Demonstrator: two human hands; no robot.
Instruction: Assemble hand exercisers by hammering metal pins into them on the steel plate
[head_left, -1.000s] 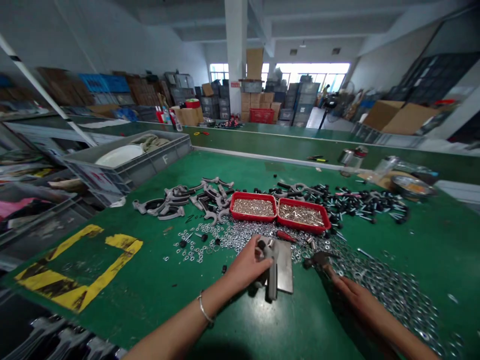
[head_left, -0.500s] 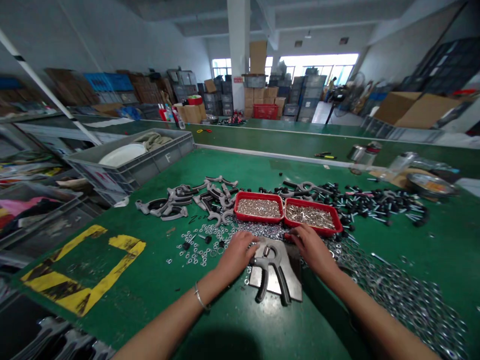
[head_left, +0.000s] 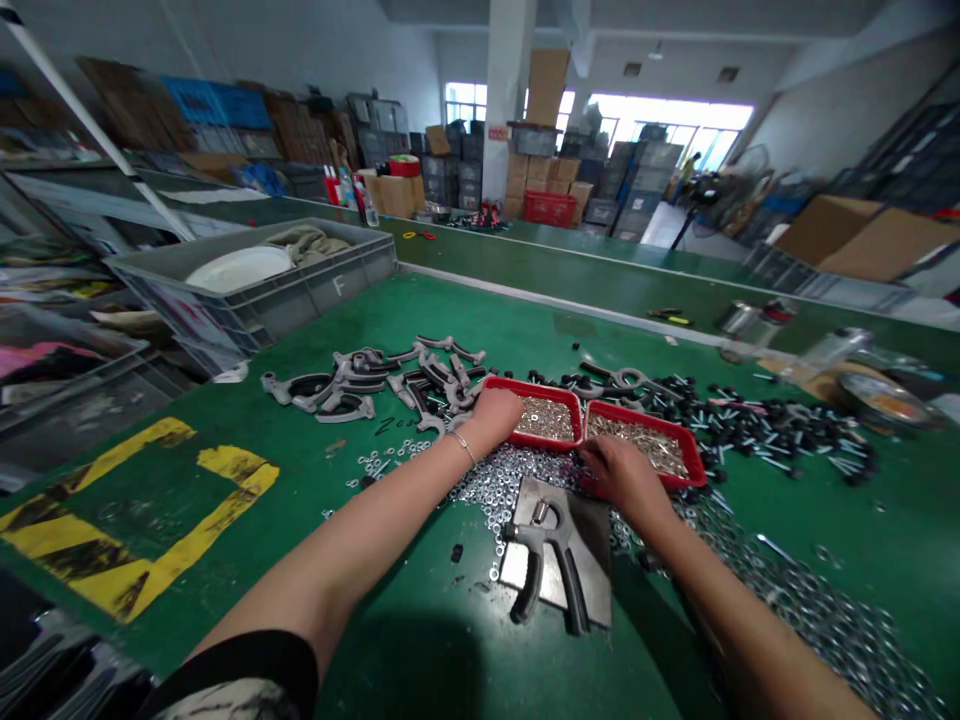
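Observation:
My left hand (head_left: 496, 415) is at the left end of the left red tray (head_left: 541, 443), beside the pile of grey hand-grip handles (head_left: 349, 380). Its fingertips are hidden behind the hand. Just in front of the right red tray (head_left: 697, 470), my right hand (head_left: 626, 480) has its fingers curled down. Something reddish shows by its fingertips, too small to name. Between my forearms a hand gripper (head_left: 551, 545) with dark handles lies on a metal plate (head_left: 596, 570), touched by neither hand. Small pale metal parts fill the left tray, and longer pin-like ones the right.
Loose nuts and washers (head_left: 480, 485) lie around the plate, with more rings (head_left: 810, 600) at right. Black-headed bolts (head_left: 780, 430) are heaped behind them. A grey crate (head_left: 300, 285) stands at the back left, near yellow tape (head_left: 187, 530). Pliers (head_left: 670, 316) lie at the back.
My left hand has moved forward from the metal plate to the left tray's end. My right hand stays near the right tray. The view has shifted slightly.

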